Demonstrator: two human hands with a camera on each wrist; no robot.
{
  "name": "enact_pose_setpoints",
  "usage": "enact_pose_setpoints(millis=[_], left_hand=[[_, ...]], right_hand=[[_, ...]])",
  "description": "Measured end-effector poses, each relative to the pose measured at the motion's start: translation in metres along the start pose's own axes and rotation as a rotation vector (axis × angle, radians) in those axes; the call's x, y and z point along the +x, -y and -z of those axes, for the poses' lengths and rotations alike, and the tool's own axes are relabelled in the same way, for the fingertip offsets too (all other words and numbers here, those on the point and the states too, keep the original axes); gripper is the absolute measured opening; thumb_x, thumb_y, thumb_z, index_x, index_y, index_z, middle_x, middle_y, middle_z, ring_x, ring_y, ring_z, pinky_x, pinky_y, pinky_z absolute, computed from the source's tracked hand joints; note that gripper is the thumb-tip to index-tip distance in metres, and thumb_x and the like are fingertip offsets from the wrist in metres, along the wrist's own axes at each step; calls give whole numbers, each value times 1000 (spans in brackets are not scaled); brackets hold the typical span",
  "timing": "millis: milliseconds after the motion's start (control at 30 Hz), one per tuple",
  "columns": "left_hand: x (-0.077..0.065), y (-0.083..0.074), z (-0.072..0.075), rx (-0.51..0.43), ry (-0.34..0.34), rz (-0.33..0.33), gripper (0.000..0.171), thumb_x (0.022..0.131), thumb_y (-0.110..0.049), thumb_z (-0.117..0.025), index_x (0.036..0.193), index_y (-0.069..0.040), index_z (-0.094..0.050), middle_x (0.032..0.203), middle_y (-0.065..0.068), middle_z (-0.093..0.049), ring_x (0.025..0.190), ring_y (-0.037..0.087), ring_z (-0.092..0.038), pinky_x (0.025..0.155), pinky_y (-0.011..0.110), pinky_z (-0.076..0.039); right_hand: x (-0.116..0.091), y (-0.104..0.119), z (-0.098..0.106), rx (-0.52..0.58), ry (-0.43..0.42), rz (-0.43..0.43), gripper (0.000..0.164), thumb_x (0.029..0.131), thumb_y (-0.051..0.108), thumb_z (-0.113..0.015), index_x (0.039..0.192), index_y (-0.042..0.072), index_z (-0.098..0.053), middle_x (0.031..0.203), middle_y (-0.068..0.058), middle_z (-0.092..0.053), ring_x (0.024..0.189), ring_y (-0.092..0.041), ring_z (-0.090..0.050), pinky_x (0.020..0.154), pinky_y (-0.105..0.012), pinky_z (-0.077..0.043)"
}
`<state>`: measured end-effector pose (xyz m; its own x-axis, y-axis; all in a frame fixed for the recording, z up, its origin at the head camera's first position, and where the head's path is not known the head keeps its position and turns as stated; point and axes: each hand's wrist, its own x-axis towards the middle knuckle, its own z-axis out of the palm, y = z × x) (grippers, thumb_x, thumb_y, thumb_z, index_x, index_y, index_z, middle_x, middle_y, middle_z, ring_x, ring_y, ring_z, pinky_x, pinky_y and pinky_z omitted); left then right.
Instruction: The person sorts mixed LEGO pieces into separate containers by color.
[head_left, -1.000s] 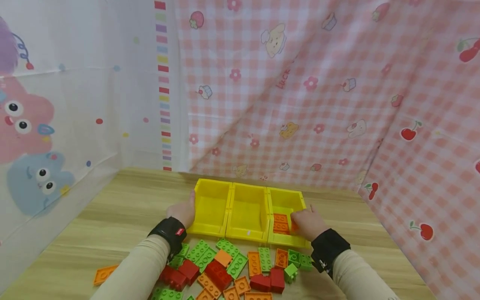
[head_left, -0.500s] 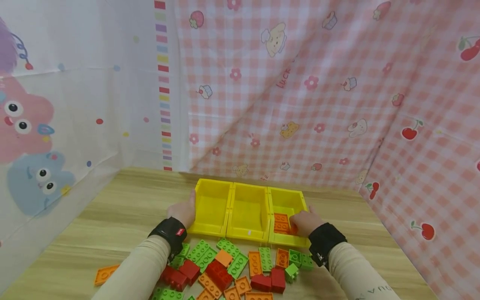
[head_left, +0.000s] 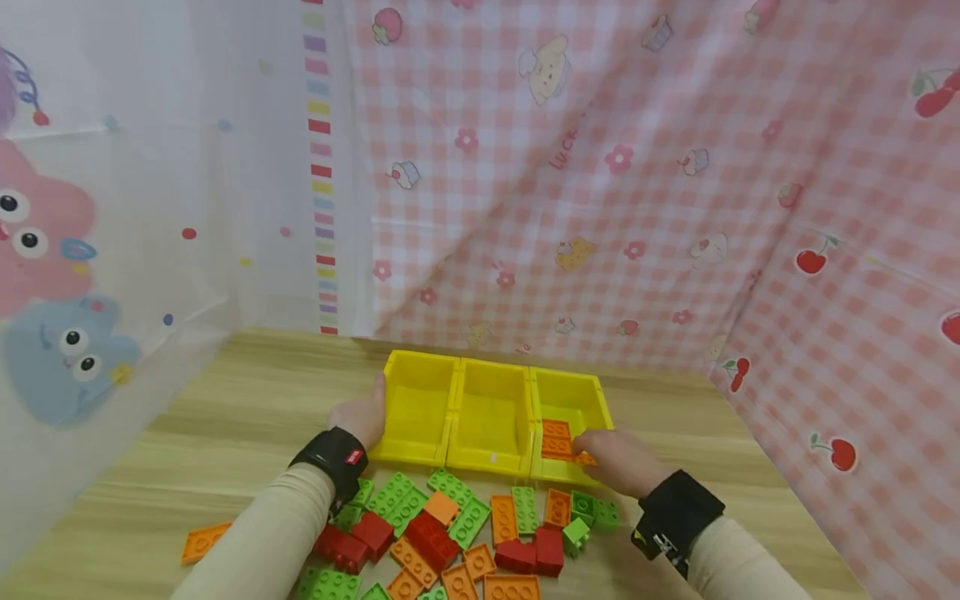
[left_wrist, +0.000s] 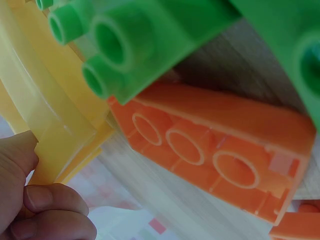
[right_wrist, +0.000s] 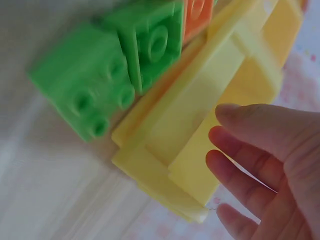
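A yellow three-compartment bin [head_left: 491, 421] stands on the wooden table. My left hand [head_left: 360, 417] grips its left end wall, thumb on one side and curled fingers on the other, as the left wrist view confirms. Over the front of the right compartment is my right hand [head_left: 626, 460]; the right wrist view shows its fingers [right_wrist: 240, 172] spread and loosely bent, with nothing between them. Orange building bricks [head_left: 556, 439] lie in that compartment, one of them partly hidden by my right fingertips. The left and middle compartments hold no bricks.
Loose green bricks [head_left: 397, 493], red bricks [head_left: 431, 540] and orange bricks [head_left: 504, 520] crowd the table in front of the bin. One orange brick [head_left: 204, 542] lies apart, beside my left forearm. Patterned cloth [head_left: 480, 208] hangs behind the bin and at both sides.
My right hand has let go of an orange brick in the right compartment and drawn back slightly towards me. My left hand keeps its grip on the bin. The head view has shifted slightly.
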<state>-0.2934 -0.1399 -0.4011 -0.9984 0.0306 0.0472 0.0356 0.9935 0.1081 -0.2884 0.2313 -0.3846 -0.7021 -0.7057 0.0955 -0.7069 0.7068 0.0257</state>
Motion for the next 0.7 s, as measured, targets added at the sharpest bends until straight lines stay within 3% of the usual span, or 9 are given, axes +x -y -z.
enact_pose_setpoints(millis=[267,500,700], left_hand=[[12,7,-12,-8,5,11,57,96,-6,-39,148,-2,-16,54,8,-50,48,23,-50,48,42,-42],[14,10,-9,-9,19,-17,57,96,-9,-39,147,0,-14,55,8,-50,51,24,-52,50,43,-43],[13,5,-9,-18,26,-31,60,96,-9,-41,147,2,-13,60,11,-53,54,26,-53,52,47,-45]], right_hand=[[-47,27,3,175,53,15,19,79,11,-73,97,10,-66,94,0,-64,84,-16,-61,72,-33,-50],[-89,49,-11,398,220,-40,15,86,21,-66,101,22,-65,98,15,-59,86,-1,-55,73,-26,-49],[-113,61,-23,490,282,-76,18,87,32,-64,104,26,-65,97,19,-56,81,2,-51,71,-25,-48]])
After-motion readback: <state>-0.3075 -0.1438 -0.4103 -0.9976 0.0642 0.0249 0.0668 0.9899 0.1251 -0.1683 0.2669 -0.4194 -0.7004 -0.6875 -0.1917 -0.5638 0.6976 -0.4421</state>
